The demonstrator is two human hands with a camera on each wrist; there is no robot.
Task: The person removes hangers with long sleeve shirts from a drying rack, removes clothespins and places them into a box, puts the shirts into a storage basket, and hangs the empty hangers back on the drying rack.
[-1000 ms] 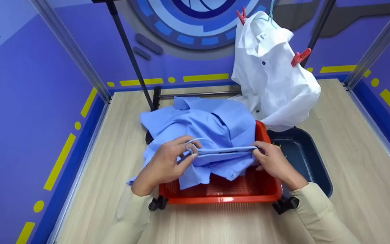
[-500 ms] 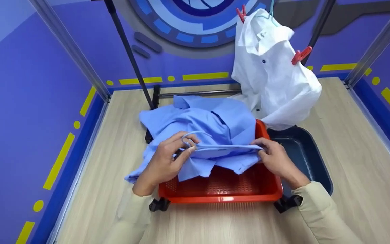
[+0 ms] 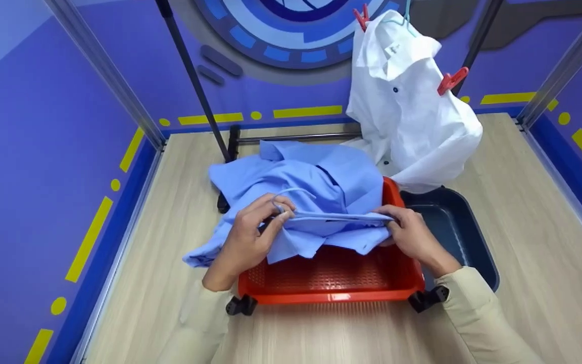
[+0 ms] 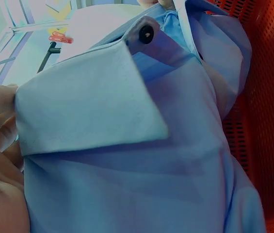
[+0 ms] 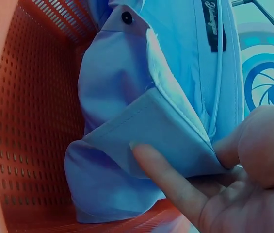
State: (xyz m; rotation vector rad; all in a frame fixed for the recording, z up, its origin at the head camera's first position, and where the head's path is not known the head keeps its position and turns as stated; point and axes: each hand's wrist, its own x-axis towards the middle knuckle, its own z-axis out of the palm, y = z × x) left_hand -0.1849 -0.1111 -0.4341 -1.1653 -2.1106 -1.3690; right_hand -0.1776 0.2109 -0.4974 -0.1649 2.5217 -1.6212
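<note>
A light blue shirt lies bunched across the red basket, spilling past its left side. My left hand pinches one end of the shirt's collar between thumb and fingers. At the collar's other end, my right hand pinches the fabric, its index finger stretched along the flap in the right wrist view. A pale blue hanger curves up by my left fingers, and its thin rod runs inside the collar near a black label. The collar flap folds down, with a black button at the neck.
Behind on the right, a white shirt hangs from a hanger with red clothespins. Beneath it stands a dark tray, beside the basket. A black rack pole rises at the back left, and blue walls enclose the floor.
Both hands have shifted slightly away from me with the collar, and the right hand has moved a little to the right. The collar flaps have risen, uncovering more of the basket's inside.
</note>
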